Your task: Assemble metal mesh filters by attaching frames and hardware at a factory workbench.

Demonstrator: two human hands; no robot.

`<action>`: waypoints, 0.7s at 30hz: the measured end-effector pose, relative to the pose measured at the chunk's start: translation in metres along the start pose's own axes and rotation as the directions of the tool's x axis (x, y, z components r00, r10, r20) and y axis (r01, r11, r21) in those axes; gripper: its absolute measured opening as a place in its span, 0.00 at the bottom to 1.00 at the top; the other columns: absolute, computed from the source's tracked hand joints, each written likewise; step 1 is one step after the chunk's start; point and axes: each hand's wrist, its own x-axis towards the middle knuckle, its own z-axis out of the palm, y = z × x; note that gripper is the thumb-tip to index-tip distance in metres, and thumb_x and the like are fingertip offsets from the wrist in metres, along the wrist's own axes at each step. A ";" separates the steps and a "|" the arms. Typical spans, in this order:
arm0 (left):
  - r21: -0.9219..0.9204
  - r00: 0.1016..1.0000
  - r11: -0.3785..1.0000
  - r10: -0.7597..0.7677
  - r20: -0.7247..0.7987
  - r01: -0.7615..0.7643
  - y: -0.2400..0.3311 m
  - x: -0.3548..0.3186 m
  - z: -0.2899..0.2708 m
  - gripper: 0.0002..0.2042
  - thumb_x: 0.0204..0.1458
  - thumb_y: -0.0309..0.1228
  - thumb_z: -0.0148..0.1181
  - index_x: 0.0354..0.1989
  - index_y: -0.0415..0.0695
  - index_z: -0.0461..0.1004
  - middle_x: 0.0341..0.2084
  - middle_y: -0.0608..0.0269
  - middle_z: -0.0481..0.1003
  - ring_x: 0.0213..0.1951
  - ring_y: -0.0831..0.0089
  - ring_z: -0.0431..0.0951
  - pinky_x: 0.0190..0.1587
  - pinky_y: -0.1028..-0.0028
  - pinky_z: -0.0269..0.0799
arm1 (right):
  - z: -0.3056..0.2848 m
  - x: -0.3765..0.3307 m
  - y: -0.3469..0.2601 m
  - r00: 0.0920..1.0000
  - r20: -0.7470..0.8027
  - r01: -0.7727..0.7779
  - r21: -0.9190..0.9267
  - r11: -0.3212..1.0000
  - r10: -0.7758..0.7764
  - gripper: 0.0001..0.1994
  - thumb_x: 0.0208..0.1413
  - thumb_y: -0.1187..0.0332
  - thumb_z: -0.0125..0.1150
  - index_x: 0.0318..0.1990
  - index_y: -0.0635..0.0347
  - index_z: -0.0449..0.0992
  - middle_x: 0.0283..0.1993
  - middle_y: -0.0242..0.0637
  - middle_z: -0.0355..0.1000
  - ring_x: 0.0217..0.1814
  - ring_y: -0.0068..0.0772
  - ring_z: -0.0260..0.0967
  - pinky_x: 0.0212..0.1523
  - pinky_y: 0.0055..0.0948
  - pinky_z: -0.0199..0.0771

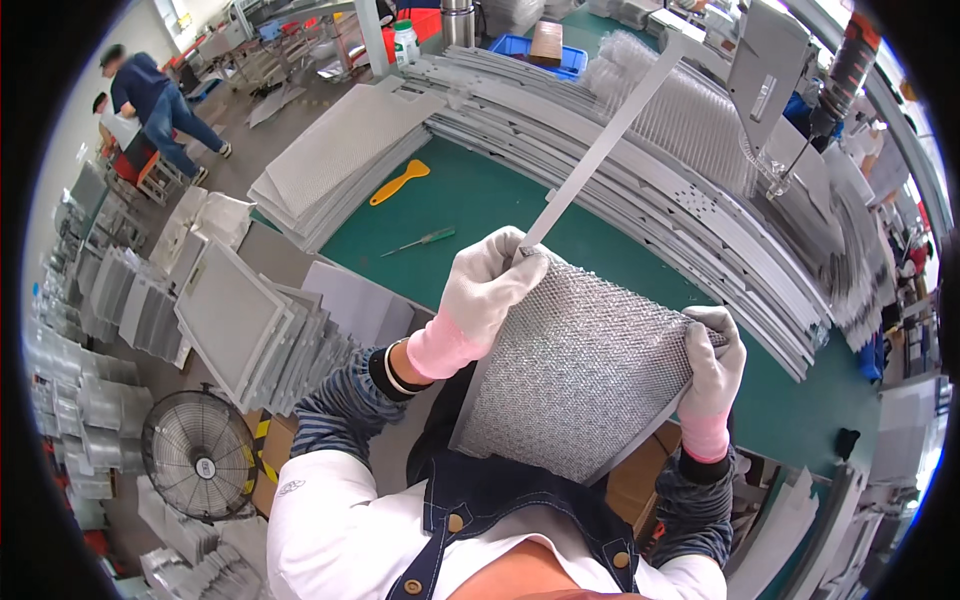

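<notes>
I hold a silvery metal mesh filter panel (585, 375) upright in front of my body, with a thin metal edging along its sides. My left hand (488, 285), in a white glove with a pink cuff, pinches its upper left corner. My right hand (712, 365), gloved alike, grips the upper right corner with fingers curled over the edge. From beside the left fingers a flat, pale metal strip (610, 140) runs up to the far right; whether it joins the panel's edging is hidden by the fingers.
On the green table (480, 180) lie a yellow scraper (400, 183) and a green-handled screwdriver (420, 241). Stacked metal strips (690, 240) line its far side. Mesh sheets (335, 150) are piled left. A power screwdriver (845, 75) hangs at right. A fan (200, 455) stands lower left; people (155, 100) are beyond.
</notes>
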 end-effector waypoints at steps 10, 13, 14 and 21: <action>0.005 0.989 0.995 -0.098 -0.115 0.100 -0.001 0.016 0.011 0.04 0.60 0.26 0.55 0.34 0.40 0.73 0.27 0.76 0.71 0.29 0.90 0.66 0.33 0.85 0.62 | -0.002 0.011 0.008 0.999 -0.008 -0.049 -0.043 0.998 0.049 0.06 0.58 0.74 0.57 0.39 0.68 0.74 0.26 0.22 0.68 0.24 0.04 0.55 0.24 0.10 0.52; 0.335 0.996 0.940 0.082 -0.027 -0.068 -0.003 0.020 -0.002 0.05 0.59 0.24 0.54 0.30 0.39 0.72 0.23 0.77 0.67 0.25 0.92 0.61 0.26 0.84 0.55 | -0.004 0.010 0.009 0.997 0.013 -0.077 -0.073 0.994 0.078 0.07 0.57 0.74 0.58 0.39 0.69 0.74 0.26 0.22 0.68 0.24 0.05 0.57 0.25 0.12 0.56; 0.458 0.995 0.884 0.077 0.062 -0.097 0.003 0.023 -0.005 0.05 0.59 0.24 0.54 0.30 0.38 0.72 0.23 0.77 0.67 0.25 0.92 0.61 0.25 0.84 0.54 | -0.001 0.011 0.013 0.999 -0.024 -0.025 -0.028 0.999 0.024 0.07 0.56 0.73 0.59 0.38 0.68 0.74 0.24 0.21 0.67 0.23 0.04 0.56 0.23 0.11 0.52; 0.882 0.963 0.445 -0.135 0.235 -0.153 0.058 0.039 0.008 0.47 0.43 0.17 0.64 0.72 0.42 0.44 0.30 0.60 0.74 0.28 0.79 0.75 0.33 0.78 0.73 | -0.010 0.008 0.015 0.996 -0.031 -0.085 -0.028 0.996 0.084 0.06 0.56 0.73 0.59 0.36 0.67 0.75 0.21 0.19 0.65 0.19 0.02 0.52 0.18 0.12 0.47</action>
